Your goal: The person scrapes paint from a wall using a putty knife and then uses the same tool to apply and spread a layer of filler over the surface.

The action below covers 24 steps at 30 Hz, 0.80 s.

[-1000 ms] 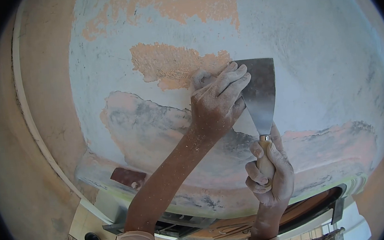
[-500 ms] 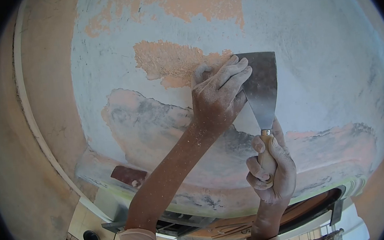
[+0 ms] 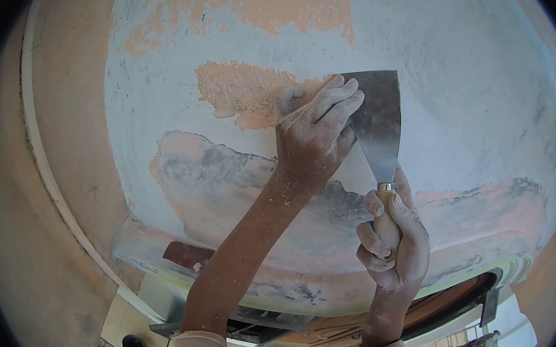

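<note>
A wide scraper point(image 3: 380, 115) with a steel blade and pale wooden handle lies against the wall point(image 3: 459, 124), blade edge upward. My right hand point(image 3: 403, 245) is wrapped round its handle, fingers and thumb dusted white. My left hand point(image 3: 310, 124) lies with several fingers stretched out over the left side of the blade, its little finger bent; its thumb is partly hidden near the blade's edge. Just left of that hand is a bare, rough peach patch point(image 3: 241, 89) where the pale coating is gone. Below it runs a pink and grey patch point(image 3: 212, 172) with a ragged edge.
A reddish-brown flat piece point(image 3: 188, 254) rests on the ledge below, left of my left forearm. Under the ledge is a dark rounded frame point(image 3: 454, 300). A small dark round container point(image 3: 134, 345) stands on the tiled floor at lower left.
The scraper blade has slid slightly upward on the wall, with both hands moving up a little with it. The grip on the handle looks the same.
</note>
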### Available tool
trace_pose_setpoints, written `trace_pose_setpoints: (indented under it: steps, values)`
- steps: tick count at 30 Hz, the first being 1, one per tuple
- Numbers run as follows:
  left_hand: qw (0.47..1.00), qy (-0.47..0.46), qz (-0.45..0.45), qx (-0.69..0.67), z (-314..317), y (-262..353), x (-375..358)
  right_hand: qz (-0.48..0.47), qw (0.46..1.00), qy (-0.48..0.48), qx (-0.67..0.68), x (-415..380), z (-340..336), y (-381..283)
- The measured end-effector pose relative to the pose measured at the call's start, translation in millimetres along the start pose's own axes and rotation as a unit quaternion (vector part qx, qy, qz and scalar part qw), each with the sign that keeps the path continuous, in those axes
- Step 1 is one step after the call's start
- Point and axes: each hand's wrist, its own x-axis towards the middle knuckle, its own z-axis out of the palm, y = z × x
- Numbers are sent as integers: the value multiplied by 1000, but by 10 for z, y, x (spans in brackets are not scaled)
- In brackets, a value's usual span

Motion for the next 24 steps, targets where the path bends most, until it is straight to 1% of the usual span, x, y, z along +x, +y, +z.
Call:
trace_pose_setpoints:
  steps: [2, 5, 8, 11, 14, 16, 17, 20, 23, 24]
  values:
    - [1000, 12, -8, 6, 20, 2, 9, 3, 1000, 2, -3, -6, -7, -21]
    - [1000, -19, -15, 2, -11, 65, -112, 6, 1000, 10, -12, -61, -71, -8]
    - [1000, 31, -2, 0, 28, -38, 48, -1, 1000, 9, -26, 12, -13, -5]
    - [999, 20, -1, 26, -7, 50, 0, 1, 999, 16, -37, -5, -14, -5]
    - [1000, 5, -4, 3, -40, 22, -9, 5, 1000, 7, -23, -29, -68, 18]
    - [1000, 21, -6, 14, -8, 3, 22, 0, 1000, 8, -27, 35, 38, -15]
    - [999, 32, -7, 21, 2, -6, 37, 3, 1000, 4, -26, 10, -11, -25]
    - [1000, -10, -12, 20, -41, 88, -97, 3, 1000, -11, -20, -24, -125, -6]
    - [1000, 26, -5, 3, 18, -45, -4, -7, 1000, -8, -22, 9, -55, 18]
    - [1000, 25, -10, -4, 36, -41, -9, -8, 1000, -3, -27, 46, 9, 16]
